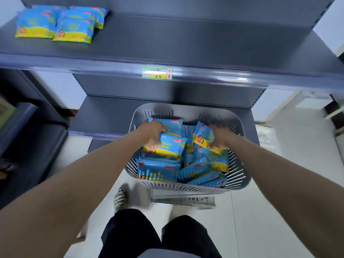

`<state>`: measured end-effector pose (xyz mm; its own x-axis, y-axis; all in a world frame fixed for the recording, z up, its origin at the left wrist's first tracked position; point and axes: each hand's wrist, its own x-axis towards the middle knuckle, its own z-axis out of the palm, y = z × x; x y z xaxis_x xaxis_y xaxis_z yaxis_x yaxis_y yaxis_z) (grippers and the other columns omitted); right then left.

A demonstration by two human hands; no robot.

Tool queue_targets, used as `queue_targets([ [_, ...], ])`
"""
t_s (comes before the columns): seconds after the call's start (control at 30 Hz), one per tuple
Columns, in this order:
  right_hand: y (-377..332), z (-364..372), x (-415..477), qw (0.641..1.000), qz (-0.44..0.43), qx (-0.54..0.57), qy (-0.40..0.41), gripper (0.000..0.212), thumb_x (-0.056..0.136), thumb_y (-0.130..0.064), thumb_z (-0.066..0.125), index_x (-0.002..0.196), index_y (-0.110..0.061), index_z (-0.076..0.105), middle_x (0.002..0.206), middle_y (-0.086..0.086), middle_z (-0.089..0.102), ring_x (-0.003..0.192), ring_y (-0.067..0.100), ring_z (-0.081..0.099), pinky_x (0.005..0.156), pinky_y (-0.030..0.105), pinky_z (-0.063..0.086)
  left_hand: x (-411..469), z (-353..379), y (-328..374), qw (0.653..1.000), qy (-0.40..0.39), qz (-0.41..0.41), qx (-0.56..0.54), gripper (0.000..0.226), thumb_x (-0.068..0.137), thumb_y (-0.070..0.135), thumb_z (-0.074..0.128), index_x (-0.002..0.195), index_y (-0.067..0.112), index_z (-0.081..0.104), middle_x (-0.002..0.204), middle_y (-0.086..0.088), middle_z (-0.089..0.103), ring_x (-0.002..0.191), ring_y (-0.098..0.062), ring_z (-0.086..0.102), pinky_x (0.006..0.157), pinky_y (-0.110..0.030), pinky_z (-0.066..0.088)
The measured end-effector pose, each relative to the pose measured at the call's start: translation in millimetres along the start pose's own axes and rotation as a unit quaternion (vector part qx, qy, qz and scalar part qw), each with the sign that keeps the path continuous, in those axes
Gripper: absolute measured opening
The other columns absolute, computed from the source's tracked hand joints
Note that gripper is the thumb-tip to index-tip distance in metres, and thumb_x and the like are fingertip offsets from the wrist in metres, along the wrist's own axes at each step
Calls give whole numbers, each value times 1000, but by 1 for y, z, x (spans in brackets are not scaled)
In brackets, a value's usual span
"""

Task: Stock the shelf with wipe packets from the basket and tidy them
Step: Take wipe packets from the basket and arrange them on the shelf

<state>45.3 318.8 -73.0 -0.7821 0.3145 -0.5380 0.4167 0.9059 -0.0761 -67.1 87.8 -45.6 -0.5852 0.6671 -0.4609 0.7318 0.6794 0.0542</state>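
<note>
A grey slatted basket (188, 187) below the shelf holds several blue-and-yellow wipe packets (160, 169). My left hand (151, 133) grips one packet (172, 147) at the basket's left side. On the right side of the basket, my right hand (220, 136) is closed on another packet (202, 138), lifted and tilted. Several matching packets (55, 22) lie flat in rows at the far left of the dark grey upper shelf (186, 43).
A price tag (157, 72) sits on the upper shelf's front rail. A lower shelf (104, 116) lies behind the basket. Another dark shelf unit (22, 138) stands at the left. My legs and a shoe (120, 199) are on the pale tiled floor.
</note>
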Motion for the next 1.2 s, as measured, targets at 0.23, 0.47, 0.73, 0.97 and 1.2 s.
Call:
queue_targets([
  [0.23, -9, -11, 2, 996, 40, -75, 40, 83, 77, -38, 72, 142, -7, 31, 144, 18, 35, 131, 39, 37, 106, 53, 31, -14, -37, -1, 994, 50, 9, -102, 45, 76, 21, 72, 118, 13, 59, 114, -8, 62, 105, -30, 57, 83, -31, 44],
  [0.47, -40, -86, -23, 988, -10, -19, 152, 27, 84, -20, 60, 108, -10, 54, 117, 14, 61, 109, 34, 57, 89, 41, 46, -37, -94, -20, 981, 132, 48, -133, 26, 76, 17, 69, 100, 12, 60, 87, -3, 57, 77, -22, 53, 64, -26, 36],
  [0.73, -161, -205, -44, 935, -52, -4, 351, 29, 86, -15, 56, 114, -11, 47, 103, 12, 65, 97, 34, 60, 85, 36, 35, -76, -177, -126, 953, 245, 25, -177, 23, 72, 16, 74, 88, 14, 58, 79, -1, 57, 74, -23, 53, 61, -28, 38],
  [0.97, -306, -270, 13, 934, -139, 10, 329, 36, 84, -13, 56, 118, -12, 44, 108, 12, 64, 101, 35, 56, 84, 39, 36, -93, -209, -303, 941, 286, -61, -168, 22, 71, 13, 73, 85, 15, 55, 79, -4, 54, 79, -28, 55, 65, -30, 38],
  [1.2, -420, -285, 85, 949, -167, -65, 261, 40, 89, -14, 50, 128, -17, 41, 117, 11, 60, 105, 34, 54, 85, 39, 34, -79, -214, -452, 939, 258, -150, -172, 29, 75, 16, 73, 97, 15, 55, 90, -8, 55, 83, -26, 49, 77, -34, 41],
])
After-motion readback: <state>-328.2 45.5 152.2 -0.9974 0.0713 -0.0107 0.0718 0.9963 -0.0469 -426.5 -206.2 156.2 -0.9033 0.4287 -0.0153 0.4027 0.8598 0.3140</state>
